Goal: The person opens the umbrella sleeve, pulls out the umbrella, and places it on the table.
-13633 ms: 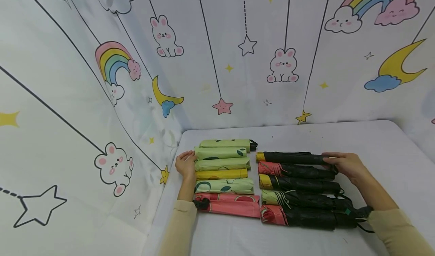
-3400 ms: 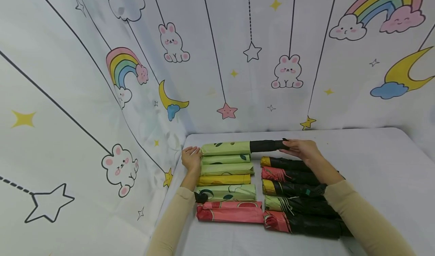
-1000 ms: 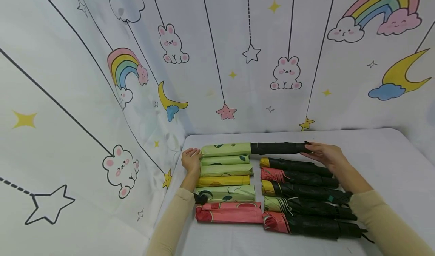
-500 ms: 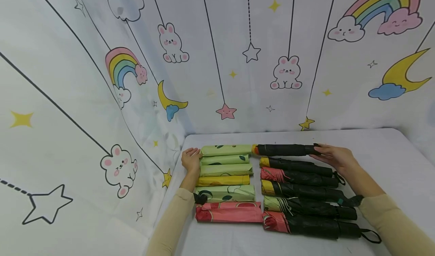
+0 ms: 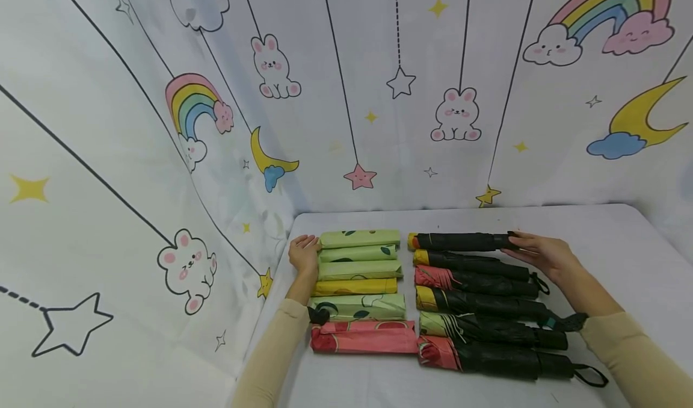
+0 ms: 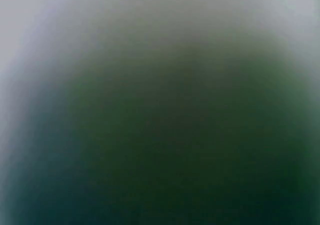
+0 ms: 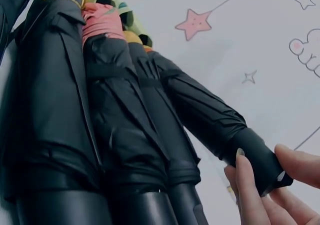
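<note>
My right hand (image 5: 543,254) pinches the handle end of a folded black umbrella (image 5: 460,241) with an orange-yellow tip, at the back of the right-hand row. In the right wrist view, the thumb and fingertips of the right hand (image 7: 270,190) sit around the black handle of this umbrella (image 7: 200,105). To its left lies a light green umbrella sleeve (image 5: 360,238) with leaf prints, a short gap between the two. My left hand (image 5: 304,253) holds that sleeve's left end, its fingertips partly hidden. The left wrist view is only a dark green blur.
Several folded umbrellas with black bodies lie in a column, among them a red-tipped one (image 5: 482,283) and one with a wrist loop (image 5: 503,360). Beside them lie more sleeves: green (image 5: 357,270), yellow (image 5: 354,287) and red watermelon print (image 5: 363,338). A printed cloth wall (image 5: 325,125) borders the white table (image 5: 606,233).
The back umbrella, earlier inside the green sleeve, has slid out to the right with my right hand and now lies apart from it. My left hand has stayed at the sleeve's end.
</note>
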{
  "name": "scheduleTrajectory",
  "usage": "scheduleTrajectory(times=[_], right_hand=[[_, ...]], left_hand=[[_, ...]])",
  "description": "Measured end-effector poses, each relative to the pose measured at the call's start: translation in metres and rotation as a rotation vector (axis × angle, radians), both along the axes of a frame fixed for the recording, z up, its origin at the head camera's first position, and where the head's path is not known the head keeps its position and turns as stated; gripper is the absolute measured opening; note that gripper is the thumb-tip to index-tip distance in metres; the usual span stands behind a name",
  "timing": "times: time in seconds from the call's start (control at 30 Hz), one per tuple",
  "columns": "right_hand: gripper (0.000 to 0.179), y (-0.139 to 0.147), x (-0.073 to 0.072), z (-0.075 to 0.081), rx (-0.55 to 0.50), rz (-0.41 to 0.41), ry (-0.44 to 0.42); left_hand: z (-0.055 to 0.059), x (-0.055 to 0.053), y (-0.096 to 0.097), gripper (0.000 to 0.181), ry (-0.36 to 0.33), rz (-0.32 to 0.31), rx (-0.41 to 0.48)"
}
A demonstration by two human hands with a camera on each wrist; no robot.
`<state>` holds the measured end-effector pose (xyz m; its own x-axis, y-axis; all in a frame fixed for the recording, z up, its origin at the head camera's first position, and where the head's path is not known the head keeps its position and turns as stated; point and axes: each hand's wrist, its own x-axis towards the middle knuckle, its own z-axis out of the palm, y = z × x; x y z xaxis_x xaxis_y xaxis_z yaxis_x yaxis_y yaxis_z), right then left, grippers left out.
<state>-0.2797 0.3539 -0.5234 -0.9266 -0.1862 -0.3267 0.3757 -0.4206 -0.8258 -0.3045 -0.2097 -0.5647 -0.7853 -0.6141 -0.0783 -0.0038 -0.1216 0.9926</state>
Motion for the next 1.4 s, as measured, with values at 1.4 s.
scheduleTrajectory(times=[1.4], right_hand=[[0.075,0.000,-0.002,-0.032,0.870,0.097,0.177]], left_hand=[[0.013,0.016,-0.010,0.041,0.009,-0.084,0.002]])
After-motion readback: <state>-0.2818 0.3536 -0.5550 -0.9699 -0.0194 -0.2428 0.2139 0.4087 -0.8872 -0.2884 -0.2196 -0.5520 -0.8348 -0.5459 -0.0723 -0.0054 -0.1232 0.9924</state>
